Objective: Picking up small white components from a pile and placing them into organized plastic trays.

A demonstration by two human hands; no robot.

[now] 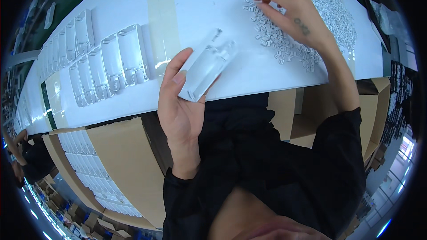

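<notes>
My left hand (181, 102) grips a white plastic housing (205, 69), a long hollow shell tilted with its open side up, over the table's near edge. Thumb and fingers close on its two long sides. Above the pile of small white plastic clips (275, 40), my right hand (289, 11) pinches thumb and forefinger together at the pile's left edge. One small white clip (257, 2) appears to sit at those fingertips. The clips spread on under the right hand and wrist to a denser heap at the far right.
Two rows of like white housings (129, 55) stand on the white table (200, 4) at the left. An open carton (120, 160) packed with more housings is below the left edge; another carton (376, 120) stands at the right. Another person (33, 155) is at far left.
</notes>
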